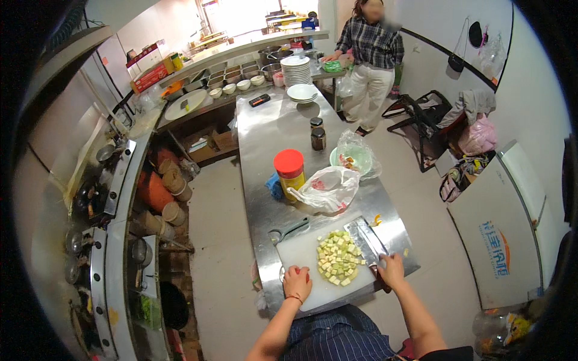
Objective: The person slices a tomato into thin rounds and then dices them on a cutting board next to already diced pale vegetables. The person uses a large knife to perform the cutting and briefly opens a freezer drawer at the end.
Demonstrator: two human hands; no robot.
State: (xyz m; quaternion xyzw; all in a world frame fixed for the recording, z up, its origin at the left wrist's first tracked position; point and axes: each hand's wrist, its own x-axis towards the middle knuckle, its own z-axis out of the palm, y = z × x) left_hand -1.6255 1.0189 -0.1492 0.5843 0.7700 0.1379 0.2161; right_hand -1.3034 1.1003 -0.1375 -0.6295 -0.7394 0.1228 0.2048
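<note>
A white cutting board (316,293) lies at the near end of the steel table. On its middle rests a heap of pale green diced pieces (339,259). My left hand (296,284) is on the board's left part, its fingers closed around a small red item (308,276), mostly hidden. With my right hand (391,270) I hold the handle of a cleaver (366,239); its broad blade lies flat right of the dice. Beyond the board's far left corner is a grey-green peeler (289,229). Orange scraps (375,220) lie near the blade's far end.
Farther along the steel table (262,131) stand a red-lidded jar (289,169), a white plastic bag (329,189), a green bowl (352,158), dark jars (318,138) and stacked plates (295,72). A person (370,63) stands beyond, at the right. Stoves (101,252) line the left wall.
</note>
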